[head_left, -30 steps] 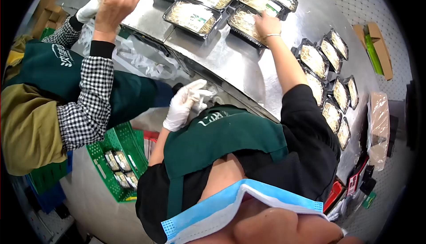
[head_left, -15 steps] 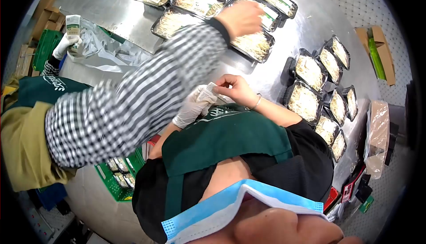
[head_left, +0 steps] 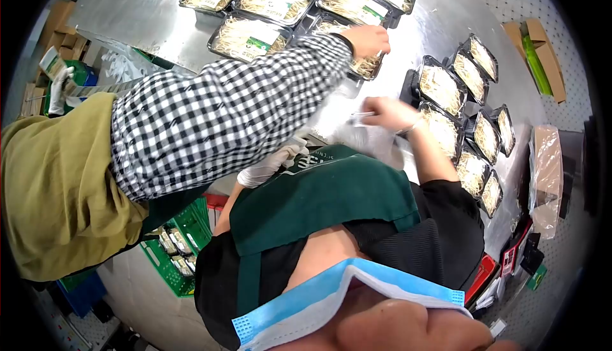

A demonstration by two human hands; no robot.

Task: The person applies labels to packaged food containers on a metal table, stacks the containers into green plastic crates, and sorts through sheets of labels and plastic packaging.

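My right hand (head_left: 390, 114), bare, is closed with a small whitish label (head_left: 362, 118) between the fingertips, above the table's near edge. Below it lies a smeared, see-through patch that I cannot make out. My left hand (head_left: 271, 165), in a white glove, is held close in front of my green apron (head_left: 319, 185). Its fingers are curled and partly behind a checked sleeve; what is in them is hidden. Nearest to my right hand stand black trays of bean sprouts (head_left: 440, 128) on the right.
A co-worker's checked sleeve (head_left: 223, 115) crosses from the left, with that person's bare hand (head_left: 368, 40) on a sprout tray. Their gloved hand (head_left: 58, 89) holds printed labels. Labelled trays (head_left: 274, 3) stand on the steel table (head_left: 134, 7). A green crate (head_left: 185, 274) stands below.
My right hand has moved right, away from my left hand, with the label. The co-worker's bare hand has come lower onto a nearer tray, and their gloved hand has moved left.
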